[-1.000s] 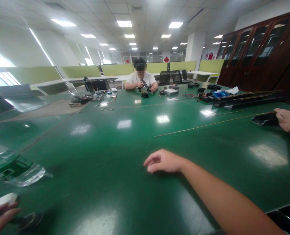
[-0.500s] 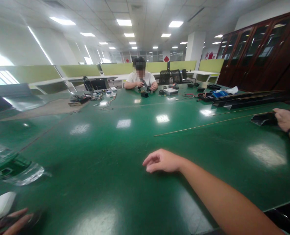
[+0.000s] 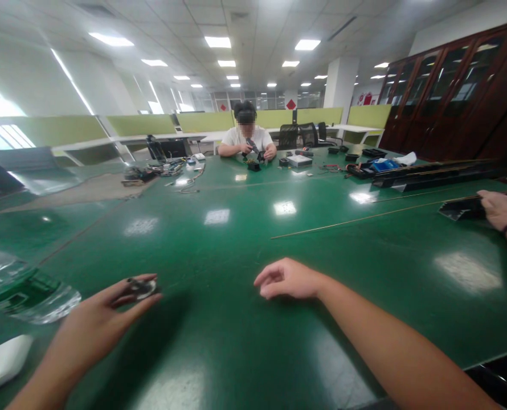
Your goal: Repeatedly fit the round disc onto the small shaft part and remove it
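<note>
My left hand [image 3: 103, 310] is raised over the table at the lower left. Between its thumb and fingertips it grips a small dark part with a shiny, light rounded edge [image 3: 144, 288]; its exact kind is unclear. My right hand [image 3: 290, 278] rests on the green tabletop [image 3: 219, 256] near the middle, fingers loosely curled, thumb apart, nothing in them. A clear water bottle with a green label [image 3: 27, 289] lies on its side left of my left hand. Below the bottle is a white object [image 3: 8, 361], cut off by the frame edge.
A thin brass-coloured rod [image 3: 356, 218] stretches across the table beyond my right hand. At right, another person's hand [image 3: 503, 209] holds a black channel [image 3: 458, 209]. Opposite sits a person [image 3: 247, 136] handling a dark tool. Cables [image 3: 176, 166] and black parts [image 3: 371, 152] lie farther back.
My left hand has come in from the lower left corner, moving up and right, with the small dark part in its fingers. My right hand has stayed nearly still.
</note>
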`<state>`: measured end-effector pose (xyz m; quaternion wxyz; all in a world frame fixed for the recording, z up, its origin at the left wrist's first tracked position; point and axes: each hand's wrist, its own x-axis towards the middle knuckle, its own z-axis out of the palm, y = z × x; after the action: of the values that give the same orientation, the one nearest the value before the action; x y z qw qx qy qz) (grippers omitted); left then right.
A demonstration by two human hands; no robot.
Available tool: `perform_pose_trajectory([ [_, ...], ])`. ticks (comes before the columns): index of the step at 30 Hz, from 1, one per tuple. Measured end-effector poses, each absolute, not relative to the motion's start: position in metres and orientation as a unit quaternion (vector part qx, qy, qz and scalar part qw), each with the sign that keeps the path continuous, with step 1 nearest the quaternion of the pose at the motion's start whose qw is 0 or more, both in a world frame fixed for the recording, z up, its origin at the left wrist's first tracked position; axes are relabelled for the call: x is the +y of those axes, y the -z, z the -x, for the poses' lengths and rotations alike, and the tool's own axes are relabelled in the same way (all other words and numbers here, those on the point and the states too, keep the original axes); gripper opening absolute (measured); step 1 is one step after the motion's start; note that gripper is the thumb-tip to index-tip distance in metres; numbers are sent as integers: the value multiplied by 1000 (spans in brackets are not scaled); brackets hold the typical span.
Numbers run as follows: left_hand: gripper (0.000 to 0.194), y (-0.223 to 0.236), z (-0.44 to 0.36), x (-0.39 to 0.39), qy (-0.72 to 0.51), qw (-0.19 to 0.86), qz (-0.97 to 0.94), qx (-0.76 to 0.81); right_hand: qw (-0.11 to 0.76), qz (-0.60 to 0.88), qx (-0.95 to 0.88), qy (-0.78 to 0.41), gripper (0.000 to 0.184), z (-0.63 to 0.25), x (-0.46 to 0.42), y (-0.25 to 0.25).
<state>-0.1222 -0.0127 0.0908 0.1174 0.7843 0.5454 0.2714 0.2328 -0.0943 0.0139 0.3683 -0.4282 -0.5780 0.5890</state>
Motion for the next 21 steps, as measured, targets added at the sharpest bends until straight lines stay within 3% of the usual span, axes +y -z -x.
perform_pose_trajectory([
  [3, 53, -78, 66, 3, -247, 197, -836, 449, 399, 453, -573, -554, 35, -237, -91, -10],
  [8, 26, -43, -14, -1, -213, 228, -902, 298, 417, 547, -644, -336, 23, -244, -89, -2],
  [16, 41, -15, -9, -23, -242, 237, -898, 279, 379, 548, -694, -273, 39, -237, -97, -6],
  [21, 21, -20, -9, -27, -257, 241, -899, 260, 359, 526, -734, -234, 35, -230, -104, -13],
])
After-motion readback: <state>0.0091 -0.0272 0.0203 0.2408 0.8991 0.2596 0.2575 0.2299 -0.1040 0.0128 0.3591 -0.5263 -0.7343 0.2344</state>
